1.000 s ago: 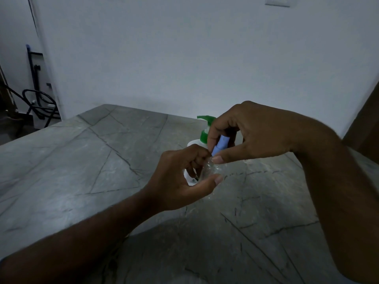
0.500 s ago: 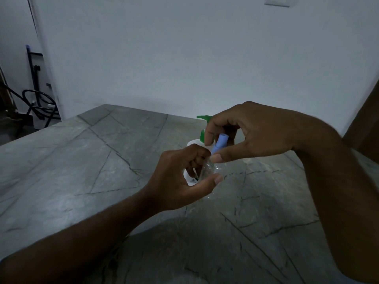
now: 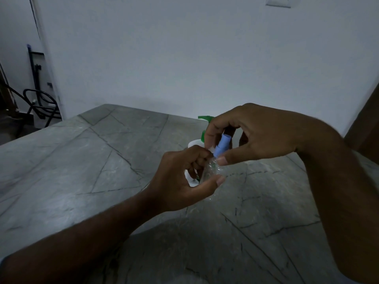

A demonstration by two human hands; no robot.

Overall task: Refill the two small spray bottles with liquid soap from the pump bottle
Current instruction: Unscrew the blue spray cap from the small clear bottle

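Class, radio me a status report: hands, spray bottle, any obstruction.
Left hand grips clear spray bottle. Right hand pinches its blue spray top. Pump bottle behind, partly hidden. Nothing obstructing.

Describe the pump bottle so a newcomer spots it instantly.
On the grey stone table, look just behind the two hands meeting mid-frame. The pump bottle stands there, mostly hidden: white body, green pump head, unlike the clear blue-capped spray bottle being held.

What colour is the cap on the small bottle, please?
The cap is light blue, seen in the head view, pinched by the right hand.
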